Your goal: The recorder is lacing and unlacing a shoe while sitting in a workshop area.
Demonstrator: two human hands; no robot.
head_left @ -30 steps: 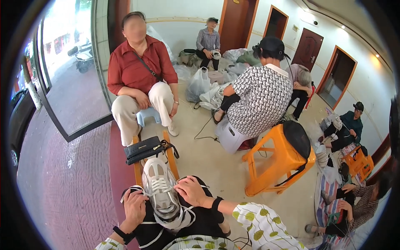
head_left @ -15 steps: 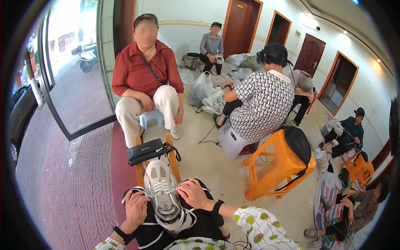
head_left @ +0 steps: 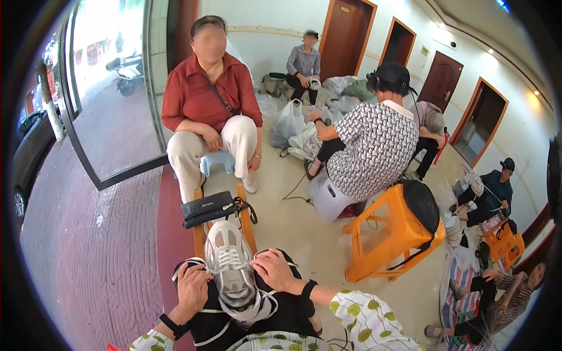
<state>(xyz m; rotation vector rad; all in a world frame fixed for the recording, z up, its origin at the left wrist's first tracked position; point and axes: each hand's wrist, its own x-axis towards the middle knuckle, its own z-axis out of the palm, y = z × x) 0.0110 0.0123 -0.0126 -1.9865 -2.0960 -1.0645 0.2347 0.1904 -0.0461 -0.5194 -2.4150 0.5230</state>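
A white and beige sneaker (head_left: 221, 240) rests between my knees with its toe pointing away from me. White shoelaces (head_left: 231, 258) cross over its tongue, and loose loops lie around its collar. To the left of the shoe, my left hand (head_left: 193, 286) pinches one end of the lace. On the other side my right hand (head_left: 273, 270) pinches the lace close to the upper, so the lace runs across the shoe between both hands. Just beyond the toe, a black wallet (head_left: 208, 209) with a wrist strap lies across a wooden frame (head_left: 247, 225).
Facing me, a person in a red shirt (head_left: 225, 96) sits on a small blue stool (head_left: 215, 162). An orange stool (head_left: 374, 248) stands at the right. Beyond it a person in a patterned shirt (head_left: 372, 140) sits near plastic bags (head_left: 287, 124). A glass door (head_left: 114, 93) is at the left.
The view has shifted slightly, moving the room a little to the right in the picture. Both hands keep their pinch on the lace, and the shoe stays in place.
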